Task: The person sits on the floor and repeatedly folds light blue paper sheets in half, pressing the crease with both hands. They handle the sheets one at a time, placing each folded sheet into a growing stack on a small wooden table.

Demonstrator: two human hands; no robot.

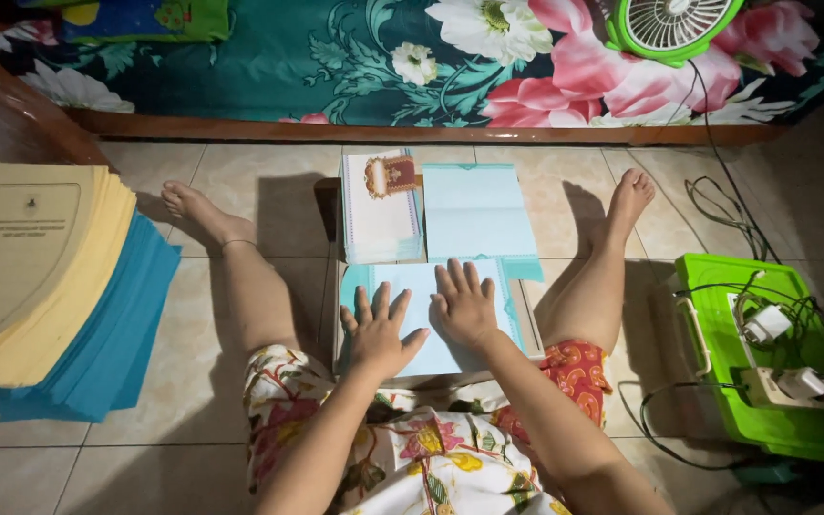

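Hidden or cut off: the stack of yellow covers [26, 267] at 9 o'clock runs off the left edge; the blue covers [112, 348] under it show only their right and lower margins. The green fan [671, 27] at 1 o'clock is cropped by the top edge. What carries the teal sheet is mostly covered; only a pale edge shows below it.

Left hand [379, 334]: flat, palm down, fingers spread, lying on the lower left part of the teal sheet [422, 305]; it grasps nothing.

Right hand [464, 307]: flat and released too, just beside the left, pressing the middle of the same sheet.

Teal sheet: centre of view, between the person's bare legs, on the tiled floor [240, 172]; darker teal border at its edges.

Folded teal cover [477, 212]: at 12 o'clock from the hands, touching the sheet's upper edge.

White stack [381, 208]: just left of that cover, rectangular, with a brown and gold emblem at its top; print too small to make out.

Yellow covers: pale framed panel with dark lettering, unreadable at this angle.

Green box [793, 429]: at 3 to 4 o'clock, holding white plugs and tangled black cords.

Bed [355, 57]: along the top, floral teal and pink cloth.
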